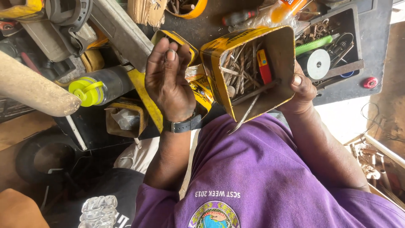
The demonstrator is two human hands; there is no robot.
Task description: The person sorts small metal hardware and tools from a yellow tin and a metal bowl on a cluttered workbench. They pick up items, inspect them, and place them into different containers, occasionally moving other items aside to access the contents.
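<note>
My right hand (301,90) grips the far side of a worn yellow metal box (276,46), which is tilted with its opening toward me. The box holds several rusty nails (242,74) and a small red piece; one long nail (247,114) sticks out over its lower edge. My left hand (168,78), with a dark watch on the wrist, is raised just left of the box. Its fingertips are pinched together on a thin small nail that barely shows. The box's yellow lid (179,40) stands behind that hand.
A dark workbench (211,25) is crowded with tools. A black bottle with a lime cap (90,90) and a thick wooden handle (33,88) lie at the left. A grey tray (337,46) at the right holds a white disc, washers and a green handle. Below sits a small open box (126,120).
</note>
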